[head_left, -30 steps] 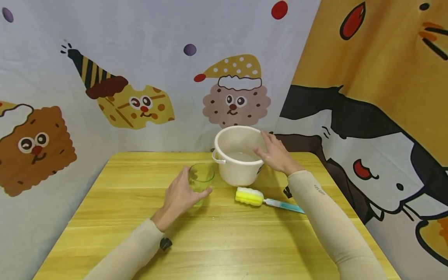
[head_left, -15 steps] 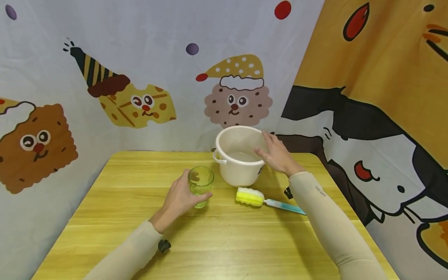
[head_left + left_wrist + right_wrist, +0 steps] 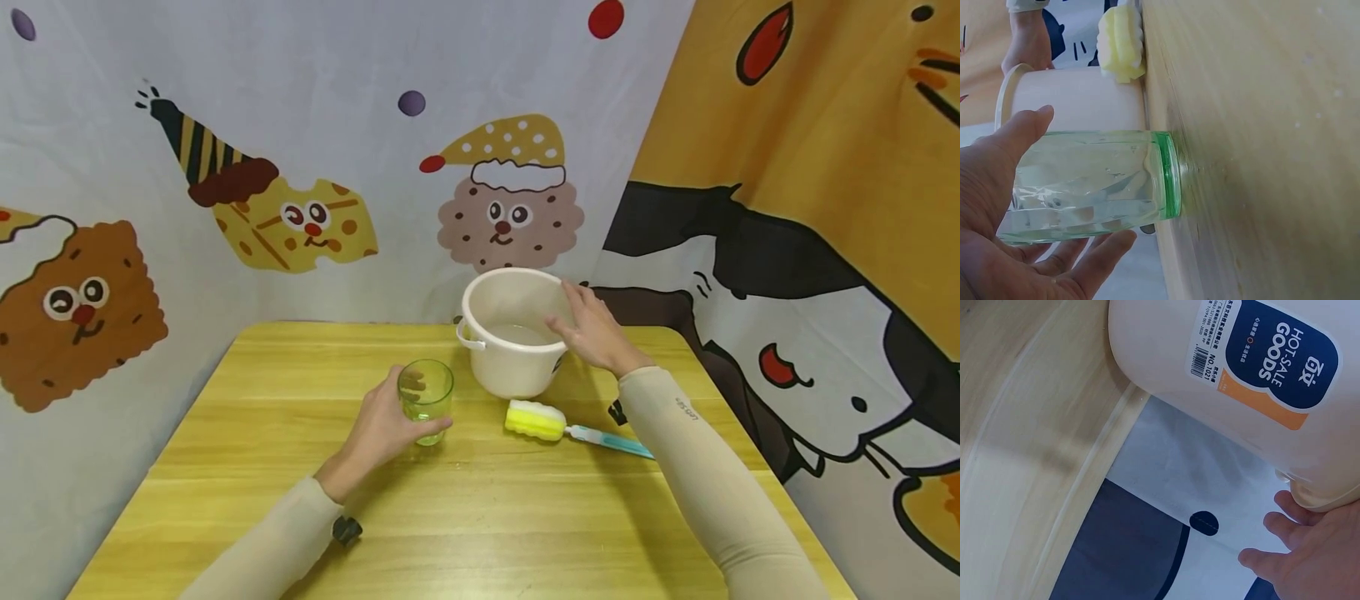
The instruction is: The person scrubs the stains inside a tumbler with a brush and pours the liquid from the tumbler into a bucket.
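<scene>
A green-tinted drinking glass [image 3: 426, 404] stands on the table, its base down on the wood in the left wrist view. My left hand [image 3: 378, 421] holds it from the left, thumb on the near side and fingers behind. Clear liquid seems to show inside the glass [image 3: 1091, 187]. A cream bucket [image 3: 510, 371] stands behind it to the right. My right hand [image 3: 596, 333] holds the bucket's right rim, thumb inside and fingers outside. In the right wrist view, several fingers [image 3: 1291, 531] show just past the rim. Some water appears to lie in the bucket's bottom.
A sponge bottle brush [image 3: 536, 421] with a yellow and white head and a blue handle lies in front of the bucket, partly behind the right forearm. Small droplets dot the wooden table [image 3: 450, 517]. A printed cartoon cloth [image 3: 322, 75] hangs behind the table.
The glass has come down and tipped more upright, shifting slightly left with my left hand. My right hand has stayed on the bucket rim, and the brush has not moved.
</scene>
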`<control>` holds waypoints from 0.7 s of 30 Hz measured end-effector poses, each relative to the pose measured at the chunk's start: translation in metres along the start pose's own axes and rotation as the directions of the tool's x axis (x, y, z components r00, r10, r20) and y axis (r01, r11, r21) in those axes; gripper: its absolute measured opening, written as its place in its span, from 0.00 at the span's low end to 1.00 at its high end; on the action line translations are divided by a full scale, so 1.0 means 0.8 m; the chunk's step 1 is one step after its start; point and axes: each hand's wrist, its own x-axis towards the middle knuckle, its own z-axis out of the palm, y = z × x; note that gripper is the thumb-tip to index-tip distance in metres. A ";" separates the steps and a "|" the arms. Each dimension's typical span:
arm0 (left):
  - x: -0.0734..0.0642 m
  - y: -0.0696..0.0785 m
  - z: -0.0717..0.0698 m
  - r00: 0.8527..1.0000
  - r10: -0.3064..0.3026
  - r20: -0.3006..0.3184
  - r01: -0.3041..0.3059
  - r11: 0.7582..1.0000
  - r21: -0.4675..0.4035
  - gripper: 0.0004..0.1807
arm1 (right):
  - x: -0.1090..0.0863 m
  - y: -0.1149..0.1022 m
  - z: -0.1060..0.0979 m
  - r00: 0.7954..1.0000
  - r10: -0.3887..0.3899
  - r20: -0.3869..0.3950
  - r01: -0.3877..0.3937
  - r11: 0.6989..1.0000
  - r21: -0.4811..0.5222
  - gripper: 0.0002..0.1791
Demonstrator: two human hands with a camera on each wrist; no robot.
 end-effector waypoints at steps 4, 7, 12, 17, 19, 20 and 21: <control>0.000 -0.001 0.000 1.000 0.004 0.012 -0.004 1.000 0.002 0.52 | 0.001 0.001 0.000 1.000 0.004 0.000 -0.004 1.000 0.002 0.52; 0.000 -0.003 0.001 1.000 0.006 0.026 -0.006 1.000 0.001 0.53 | 0.001 0.002 0.000 1.000 0.009 0.007 -0.009 1.000 0.001 0.52; -0.002 -0.003 0.002 0.999 0.014 0.044 -0.013 1.000 -0.010 0.53 | -0.001 0.000 0.000 1.000 0.005 0.012 -0.005 1.000 0.001 0.53; -0.003 -0.001 0.004 0.998 0.029 0.062 -0.028 0.999 -0.015 0.52 | -0.002 -0.001 -0.001 1.000 0.009 0.016 -0.009 1.000 -0.007 0.53; -0.003 -0.001 0.005 0.997 0.035 0.067 -0.034 0.999 -0.018 0.53 | -0.002 -0.001 -0.001 1.000 0.010 0.014 -0.010 1.000 -0.009 0.53; -0.003 -0.001 0.005 0.997 0.040 0.069 -0.038 0.999 -0.018 0.53 | -0.002 -0.001 -0.001 1.000 0.010 0.013 -0.010 1.000 -0.008 0.53; -0.003 -0.001 0.005 0.997 0.043 0.071 -0.041 0.999 -0.022 0.53 | -0.002 -0.001 0.000 1.000 0.011 0.009 -0.011 1.000 -0.007 0.53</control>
